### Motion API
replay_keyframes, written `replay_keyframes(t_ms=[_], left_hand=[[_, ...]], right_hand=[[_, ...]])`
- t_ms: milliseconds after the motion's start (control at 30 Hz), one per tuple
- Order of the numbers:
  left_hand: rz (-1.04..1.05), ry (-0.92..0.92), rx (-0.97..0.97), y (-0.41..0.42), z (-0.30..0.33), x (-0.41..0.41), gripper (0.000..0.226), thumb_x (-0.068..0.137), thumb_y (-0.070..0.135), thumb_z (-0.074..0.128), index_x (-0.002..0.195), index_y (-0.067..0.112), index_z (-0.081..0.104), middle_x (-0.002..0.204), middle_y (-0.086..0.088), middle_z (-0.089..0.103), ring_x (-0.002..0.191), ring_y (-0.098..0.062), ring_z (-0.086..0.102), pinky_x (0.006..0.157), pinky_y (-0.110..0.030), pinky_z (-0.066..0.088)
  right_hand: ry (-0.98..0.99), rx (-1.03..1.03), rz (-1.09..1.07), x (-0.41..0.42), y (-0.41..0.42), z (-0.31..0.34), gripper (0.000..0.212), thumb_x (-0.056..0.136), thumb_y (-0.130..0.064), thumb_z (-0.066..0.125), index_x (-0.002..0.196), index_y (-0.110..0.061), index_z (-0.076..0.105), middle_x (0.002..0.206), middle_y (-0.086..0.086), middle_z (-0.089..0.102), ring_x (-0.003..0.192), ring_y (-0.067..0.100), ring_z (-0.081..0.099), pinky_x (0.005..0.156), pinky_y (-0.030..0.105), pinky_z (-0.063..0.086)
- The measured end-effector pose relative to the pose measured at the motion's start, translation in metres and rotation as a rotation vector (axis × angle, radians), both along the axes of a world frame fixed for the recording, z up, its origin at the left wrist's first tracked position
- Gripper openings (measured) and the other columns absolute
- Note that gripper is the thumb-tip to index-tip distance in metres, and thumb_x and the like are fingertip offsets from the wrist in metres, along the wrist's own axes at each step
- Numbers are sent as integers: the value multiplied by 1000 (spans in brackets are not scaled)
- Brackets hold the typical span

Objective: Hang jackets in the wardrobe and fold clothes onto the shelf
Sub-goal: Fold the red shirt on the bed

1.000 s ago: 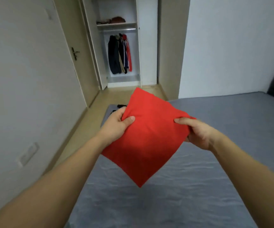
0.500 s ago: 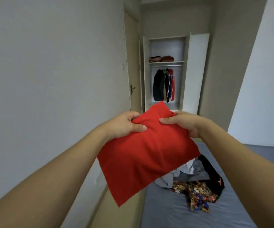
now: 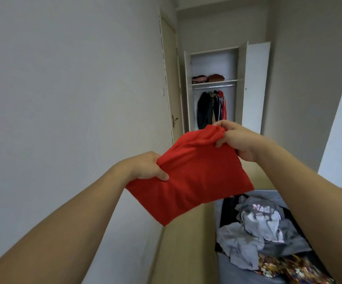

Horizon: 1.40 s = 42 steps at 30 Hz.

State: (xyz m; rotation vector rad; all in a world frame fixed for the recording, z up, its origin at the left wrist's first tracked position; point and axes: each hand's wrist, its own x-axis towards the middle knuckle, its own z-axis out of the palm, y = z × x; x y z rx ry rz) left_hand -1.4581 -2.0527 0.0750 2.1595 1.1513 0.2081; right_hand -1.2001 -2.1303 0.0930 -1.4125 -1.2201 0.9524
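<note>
Head view: both hands, left hand (image 3: 147, 166) and right hand (image 3: 238, 140), grip a folded red cloth (image 3: 194, 177) that blocks part of the open wardrobe (image 3: 214, 64), near a clothes pile (image 3: 262, 228) on the bed (image 3: 239, 277)

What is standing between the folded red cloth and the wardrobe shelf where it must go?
Nothing visible. Both hands hold the red cloth; the floor strip beside the bed looks bare, the wardrobe door is open, and the shelf has room right of the folded clothes.

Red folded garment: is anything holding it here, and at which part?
Both hands hold the red folded garment. The left hand grips its left edge, thumb on top; the right hand pinches the bunched top corner. It hangs in the air.
</note>
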Motion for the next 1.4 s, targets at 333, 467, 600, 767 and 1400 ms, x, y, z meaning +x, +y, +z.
replay_keyframes(t_ms=[333,467,600,767,1400], left_hand=[[-118,191,158,248,34,23,9,76,33,79,81,28,74,79,10,74,76,-14,72,76,-33,56],[-167,227,155,362,20,49,8,77,29,79,81,26,72,82,6,74,80,-18,71,78,-37,57],[-264,172,189,468,34,113,8,78,16,71,79,23,75,83,0,74,83,-24,70,75,-35,57],[-373,423,363,580,81,222,18,75,21,67,90,13,73,89,-7,71,75,-25,67,60,-31,53],[-347,791,491,1040,93,629,40,69,55,78,77,20,61,79,4,60,68,-12,59,51,-25,43]], right_hand=[[184,-154,-151,7,209,-11,30,81,-35,68,99,-11,68,94,5,75,81,22,73,72,35,57],[69,-66,-247,33,316,-25,24,93,-36,60,98,-13,63,81,5,67,60,12,59,56,26,47],[-268,-172,-146,50,415,-19,60,82,-73,47,114,-22,59,99,2,65,85,20,60,80,35,48],[-256,-311,-5,82,514,-16,71,60,-88,45,116,-45,55,112,-15,60,103,15,58,93,38,46],[-508,-182,-255,489,1007,-86,24,79,-7,59,104,-8,62,95,9,65,90,26,63,72,32,50]])
